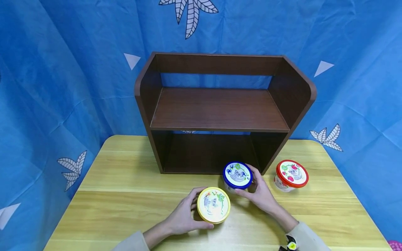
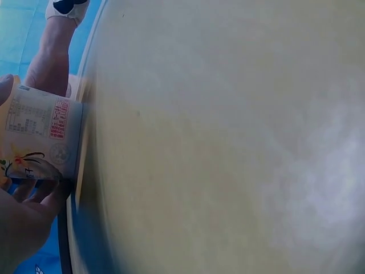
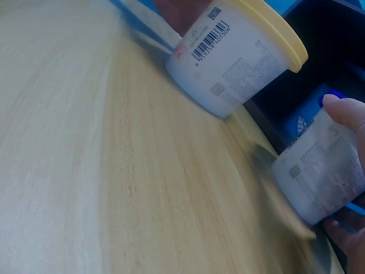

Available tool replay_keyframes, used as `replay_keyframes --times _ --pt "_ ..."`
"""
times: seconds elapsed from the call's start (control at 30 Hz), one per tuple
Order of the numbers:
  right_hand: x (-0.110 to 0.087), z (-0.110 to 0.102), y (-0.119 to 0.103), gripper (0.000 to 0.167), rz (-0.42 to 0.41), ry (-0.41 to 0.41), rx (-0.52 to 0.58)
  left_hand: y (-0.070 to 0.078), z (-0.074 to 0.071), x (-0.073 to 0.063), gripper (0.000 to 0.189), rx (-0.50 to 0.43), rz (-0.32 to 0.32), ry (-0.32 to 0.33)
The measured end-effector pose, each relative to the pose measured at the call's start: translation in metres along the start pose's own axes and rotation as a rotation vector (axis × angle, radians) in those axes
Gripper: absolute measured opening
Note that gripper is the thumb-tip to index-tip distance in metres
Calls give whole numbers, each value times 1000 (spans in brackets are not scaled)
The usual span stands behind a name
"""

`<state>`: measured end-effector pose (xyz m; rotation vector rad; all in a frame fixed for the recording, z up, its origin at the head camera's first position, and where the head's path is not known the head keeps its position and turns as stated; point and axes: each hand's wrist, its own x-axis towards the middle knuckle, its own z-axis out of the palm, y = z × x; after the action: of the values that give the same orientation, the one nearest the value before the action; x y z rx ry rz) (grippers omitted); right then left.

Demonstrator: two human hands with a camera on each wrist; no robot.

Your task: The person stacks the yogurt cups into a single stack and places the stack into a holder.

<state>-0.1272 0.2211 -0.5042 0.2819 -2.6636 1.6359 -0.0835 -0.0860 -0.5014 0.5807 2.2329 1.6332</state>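
Observation:
My left hand (image 1: 182, 216) grips a tub with a yellow lid (image 1: 214, 205), thumb on its near side and fingers behind it. In the left wrist view the pale, printed wall of this yellow-lidded tub (image 2: 43, 128) shows between thumb and fingers. Just beyond it to the right, my right hand (image 1: 263, 195) holds a tub with a blue lid (image 1: 237, 175) in front of the shelf's lower opening. The right wrist view has the blue-lidded tub (image 3: 322, 168) tilted in the frame, between thumb and fingers, low over the table. Both lids face up.
A dark brown two-level shelf (image 1: 220, 108) stands at the back of the wooden table (image 1: 125, 202). Right of it sits a tub with a red lid (image 1: 292, 173). A blue patterned cloth (image 1: 78, 69) hangs behind the table and at its sides.

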Motion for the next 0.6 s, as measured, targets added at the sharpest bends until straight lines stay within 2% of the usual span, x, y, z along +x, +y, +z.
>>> replay_keyframes --times 0.6 --pt "0 -1 1 90 -4 1 18 -2 1 1 100 -11 4 -3"
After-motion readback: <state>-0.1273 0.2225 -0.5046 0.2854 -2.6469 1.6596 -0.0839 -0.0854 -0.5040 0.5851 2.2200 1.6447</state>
